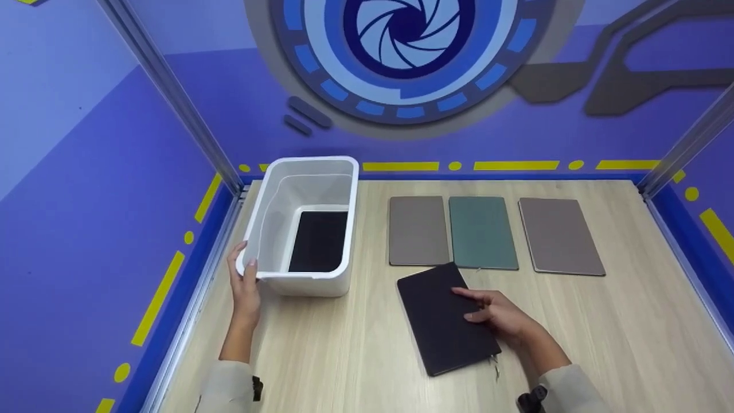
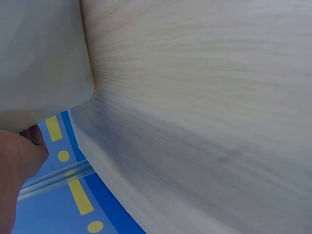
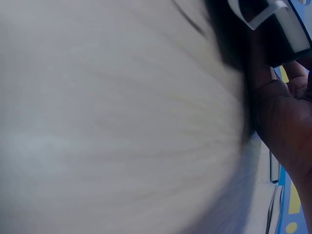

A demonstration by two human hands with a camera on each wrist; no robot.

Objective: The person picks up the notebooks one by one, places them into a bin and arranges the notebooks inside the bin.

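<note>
My left hand (image 1: 245,289) grips the near left corner of a white plastic bin (image 1: 309,285), its thumb at the rim. Flat on the bin's floor lies a black notebook (image 1: 318,241). My right hand (image 1: 499,314) holds another black notebook (image 1: 441,321) by its right edge, with thumb and finger over the cover. In the right wrist view, the notebook's pale page edges (image 3: 293,30) and a ribbon (image 3: 265,17) show near the right hand (image 3: 285,117). Seen from the left wrist, the bin's wall (image 2: 44,58) hides most of the left fingers.
Behind the held notebook lie a grey-brown notebook (image 1: 418,230), a green notebook (image 1: 483,232) and a mauve-brown notebook (image 1: 561,236), side by side on the wooden table (image 1: 367,355). Blue-purple panels (image 1: 189,103) with metal corner posts enclose the table's back and sides.
</note>
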